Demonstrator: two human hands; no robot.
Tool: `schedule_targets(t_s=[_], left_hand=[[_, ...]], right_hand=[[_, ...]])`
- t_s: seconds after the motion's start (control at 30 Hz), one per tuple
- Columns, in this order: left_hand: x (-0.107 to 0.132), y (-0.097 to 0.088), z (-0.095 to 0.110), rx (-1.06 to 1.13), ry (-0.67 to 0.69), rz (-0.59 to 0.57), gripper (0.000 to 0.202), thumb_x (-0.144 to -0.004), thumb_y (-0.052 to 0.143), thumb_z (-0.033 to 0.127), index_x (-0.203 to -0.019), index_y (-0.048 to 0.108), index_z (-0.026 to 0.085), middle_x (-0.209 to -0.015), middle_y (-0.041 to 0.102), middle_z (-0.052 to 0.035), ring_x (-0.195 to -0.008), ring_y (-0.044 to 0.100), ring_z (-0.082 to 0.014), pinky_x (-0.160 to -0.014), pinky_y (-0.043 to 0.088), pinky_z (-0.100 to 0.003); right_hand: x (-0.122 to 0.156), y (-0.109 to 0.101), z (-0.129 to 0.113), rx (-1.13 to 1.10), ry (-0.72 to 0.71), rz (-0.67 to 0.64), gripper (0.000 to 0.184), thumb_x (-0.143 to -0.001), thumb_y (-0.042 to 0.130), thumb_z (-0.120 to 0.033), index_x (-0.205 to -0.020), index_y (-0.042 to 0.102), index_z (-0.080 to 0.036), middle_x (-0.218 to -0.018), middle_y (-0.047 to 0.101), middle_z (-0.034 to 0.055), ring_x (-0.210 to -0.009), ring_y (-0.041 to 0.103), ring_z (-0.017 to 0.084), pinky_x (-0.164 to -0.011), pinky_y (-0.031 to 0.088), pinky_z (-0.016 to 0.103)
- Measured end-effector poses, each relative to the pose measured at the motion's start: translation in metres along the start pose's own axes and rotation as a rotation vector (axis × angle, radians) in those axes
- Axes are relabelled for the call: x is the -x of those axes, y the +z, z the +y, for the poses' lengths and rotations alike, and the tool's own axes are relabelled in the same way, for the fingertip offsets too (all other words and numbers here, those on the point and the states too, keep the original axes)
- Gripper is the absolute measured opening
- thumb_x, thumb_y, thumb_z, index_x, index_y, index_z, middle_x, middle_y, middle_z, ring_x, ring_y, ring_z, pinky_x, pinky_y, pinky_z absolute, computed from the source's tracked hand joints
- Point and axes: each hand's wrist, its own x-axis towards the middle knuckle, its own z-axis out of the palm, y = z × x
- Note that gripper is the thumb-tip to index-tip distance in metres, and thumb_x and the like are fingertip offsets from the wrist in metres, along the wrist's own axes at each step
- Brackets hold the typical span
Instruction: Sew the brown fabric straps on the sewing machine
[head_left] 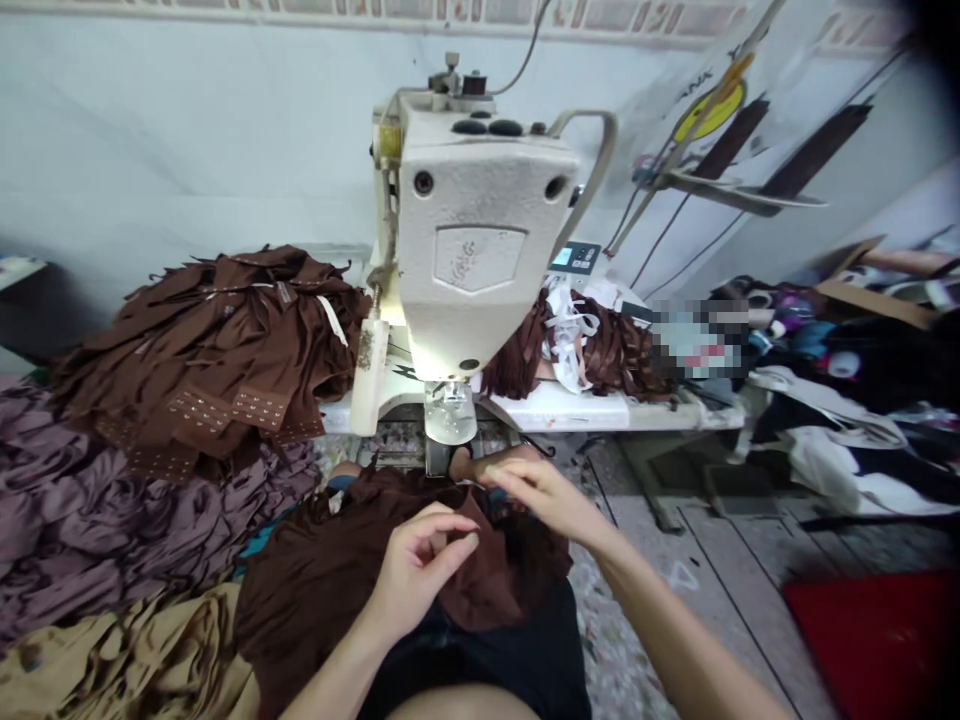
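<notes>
Dark brown cloth (315,580) lies in a heap across my lap, in front of the sewing machine (480,210). My left hand (420,565) is over the heap, thumb and forefinger brought together at the edge of a smooth brown fabric piece (487,570). Higher and to the right, my right hand (540,490) has its fingers pressed together above the same cloth. Anything in that pinch is too small to make out. A small pale strip shows just below its fingertips. Both hands are below the machine's needle area (450,410), apart from it.
Brown garments with hook-and-eye strips (225,410) are piled on the left of the machine table (570,412). Mauve cloth (150,530) and tan cloth (135,660) lie lower left. A brown bundle with white straps (570,340) sits right. A red item (877,640) is on the floor.
</notes>
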Motion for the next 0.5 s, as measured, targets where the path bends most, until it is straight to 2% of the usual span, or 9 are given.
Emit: schedule_targets(t_s=[0.07,0.13,0.2,0.3,0.4,0.5], left_hand=[[0.000,0.001,0.000,-0.003,0.006,-0.019,0.014,-0.095,0.079,0.033,-0.098,0.087,0.021,-0.089,0.073,-0.0042,-0.063,0.055,-0.0088,-0.059,0.044,-0.020],[-0.001,0.000,0.001,-0.016,0.016,-0.030,0.013,-0.096,0.078,0.031,-0.096,0.087,0.022,-0.086,0.072,-0.0035,-0.065,0.057,-0.0100,-0.060,0.044,-0.020],[0.000,-0.004,0.003,-0.041,0.035,-0.041,0.012,-0.096,0.078,0.030,-0.096,0.086,0.022,-0.084,0.072,-0.0031,-0.068,0.059,-0.0112,-0.062,0.045,-0.020],[0.001,-0.008,0.007,-0.082,0.074,-0.044,0.013,-0.098,0.076,0.029,-0.093,0.086,0.022,-0.083,0.071,-0.0032,-0.073,0.063,-0.0127,-0.065,0.047,-0.021],[0.001,-0.008,0.009,-0.100,0.102,-0.035,0.015,-0.099,0.075,0.029,-0.092,0.085,0.021,-0.083,0.071,-0.0037,-0.074,0.064,-0.0140,-0.067,0.048,-0.023],[0.001,-0.004,0.010,-0.107,0.091,-0.055,0.017,-0.099,0.075,0.031,-0.090,0.085,0.020,-0.082,0.070,-0.0042,-0.073,0.064,-0.0147,-0.066,0.049,-0.024]], right_hand=[[0.000,0.022,0.000,-0.090,-0.005,-0.064,0.045,-0.098,0.070,-0.062,-0.101,0.087,-0.021,-0.102,0.084,0.0085,-0.097,0.075,0.028,-0.089,0.056,0.036],[0.000,0.037,0.002,-0.173,0.035,-0.112,0.042,-0.094,0.077,-0.061,-0.102,0.087,-0.020,-0.099,0.084,0.0081,-0.092,0.075,0.026,-0.085,0.057,0.035],[-0.001,0.045,0.004,-0.260,0.099,-0.059,0.046,-0.089,0.082,-0.061,-0.108,0.085,-0.020,-0.098,0.083,0.0078,-0.087,0.073,0.024,-0.080,0.056,0.034],[-0.001,0.050,0.007,-0.364,0.176,0.092,0.058,-0.085,0.082,-0.067,-0.118,0.081,-0.019,-0.102,0.082,0.0092,-0.089,0.073,0.023,-0.076,0.055,0.032],[0.002,0.054,0.004,-0.374,0.152,0.147,0.056,-0.091,0.073,-0.072,-0.097,0.082,-0.017,-0.089,0.079,0.0072,-0.083,0.069,0.021,-0.075,0.052,0.031],[0.007,0.055,-0.005,-0.345,0.059,0.157,0.053,-0.094,0.073,-0.067,-0.076,0.077,-0.016,-0.076,0.071,0.0029,-0.075,0.062,0.018,-0.073,0.049,0.030]])
